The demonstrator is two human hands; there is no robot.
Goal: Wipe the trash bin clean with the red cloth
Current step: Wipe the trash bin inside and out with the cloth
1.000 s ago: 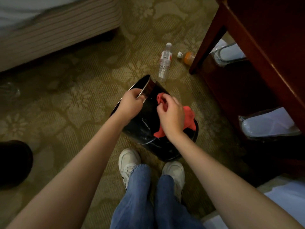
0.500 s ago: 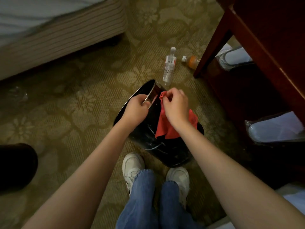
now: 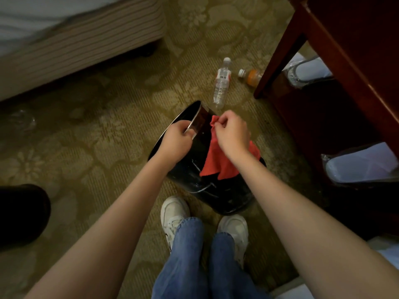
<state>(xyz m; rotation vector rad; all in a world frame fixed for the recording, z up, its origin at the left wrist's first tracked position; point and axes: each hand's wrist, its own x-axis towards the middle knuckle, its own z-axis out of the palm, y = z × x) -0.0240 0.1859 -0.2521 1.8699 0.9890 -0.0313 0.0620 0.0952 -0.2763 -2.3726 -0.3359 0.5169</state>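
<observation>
dim room, soft focus, wide-angle edge warp

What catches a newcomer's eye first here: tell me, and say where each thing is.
The red cloth, bright against the black trash bin at the centre, hangs from the right hand, which pinches its top corner. The left hand grips the tilted bin's rim, just ahead of the white shoes. Beyond the bin a clear bottle and an orange bottle lie on the carpet by the dark wooden table leg.
</observation>
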